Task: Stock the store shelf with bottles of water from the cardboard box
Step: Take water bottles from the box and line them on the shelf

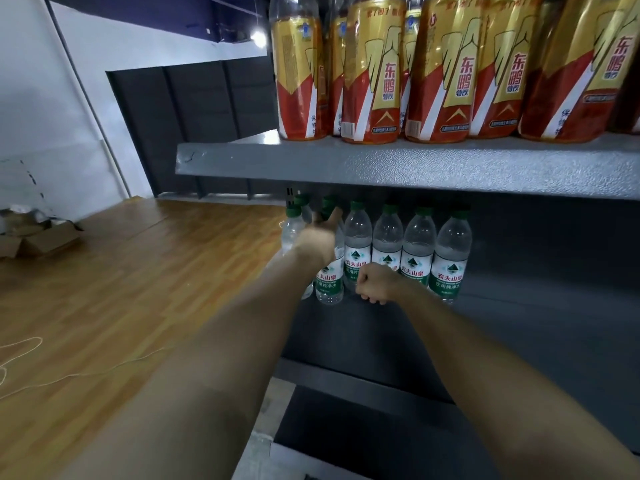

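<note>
Both arms reach in under the upper shelf (415,168) toward the lower shelf (519,323), where water bottles (388,244) with green caps and green-and-white labels stand upright in a row near its left end, touching side by side, with at least one more row behind them in shadow. The left hand (317,239) is up among the bottle necks at the left end of the row; its fingers go in between the caps and are mostly hidden by the back of the hand and blur, so I cannot tell whether its grip is clenched on a bottle or released. The right hand (375,282) sits lower, in front of the labels of the middle bottles, its grip clenched into a fist with the knuckles toward the bottles; nothing shows inside it. The rightmost front bottle (450,261) stands free, with bare dark shelf to its right.

On the upper shelf stand large drink bottles (374,71) with gold and red labels, packed close along its front edge. Far left on the wooden floor (138,271), against the white wall, lies an open cardboard box (45,240), well apart from the shelves. A thin pale cord (69,375) trails across the floor
</note>
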Available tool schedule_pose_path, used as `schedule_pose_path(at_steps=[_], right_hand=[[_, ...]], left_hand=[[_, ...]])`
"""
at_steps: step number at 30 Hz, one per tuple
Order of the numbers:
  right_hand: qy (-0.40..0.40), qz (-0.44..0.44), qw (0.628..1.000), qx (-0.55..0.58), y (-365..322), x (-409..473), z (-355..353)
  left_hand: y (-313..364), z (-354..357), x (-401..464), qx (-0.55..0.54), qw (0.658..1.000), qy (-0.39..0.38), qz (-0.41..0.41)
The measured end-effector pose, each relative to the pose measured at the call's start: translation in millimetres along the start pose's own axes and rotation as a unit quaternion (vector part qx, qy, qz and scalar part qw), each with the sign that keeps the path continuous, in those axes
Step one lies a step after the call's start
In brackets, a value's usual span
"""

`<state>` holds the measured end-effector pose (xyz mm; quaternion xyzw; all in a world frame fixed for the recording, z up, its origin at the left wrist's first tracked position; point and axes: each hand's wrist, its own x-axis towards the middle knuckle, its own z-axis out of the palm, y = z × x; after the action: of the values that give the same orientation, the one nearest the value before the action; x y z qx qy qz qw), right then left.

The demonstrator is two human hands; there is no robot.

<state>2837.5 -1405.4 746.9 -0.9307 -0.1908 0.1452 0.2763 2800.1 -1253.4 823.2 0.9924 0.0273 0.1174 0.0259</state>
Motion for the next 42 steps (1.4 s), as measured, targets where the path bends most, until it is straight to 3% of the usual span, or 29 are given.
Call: schedule_pose_path(at_steps=[2,7,11,18,21,31,42], right_hand=[[-0.008,0.0,1.0,-0.007,-4,-4,4],[-0.004,0.011,1.0,-0.014,-17,-19,11],[0.006,0.023,1.0,-0.019,-32,-36,21],[0.077,0.041,0.995,-0.051,-53,-69,33],[0.11,0.054,0.992,-0.011,-52,-78,25],[0.06,0.07,0.996,-0.005,-52,-107,62],[0.092,0.07,0.993,-0.022,-56,-126,86]], left_hand=[[0,5,-7,0.024,1.0,0.006,0.015],[-15,17,-34,-0.1,0.995,-0.017,-0.006],[-24,13,-59,-0.138,0.989,-0.035,0.036],[-32,15,-93,-0.116,0.988,-0.091,0.048],[-43,14,-100,-0.122,0.986,-0.098,0.055],[-80,23,-138,-0.08,0.989,-0.109,0.064],[-83,32,-159,-0.112,0.986,-0.092,0.082]])
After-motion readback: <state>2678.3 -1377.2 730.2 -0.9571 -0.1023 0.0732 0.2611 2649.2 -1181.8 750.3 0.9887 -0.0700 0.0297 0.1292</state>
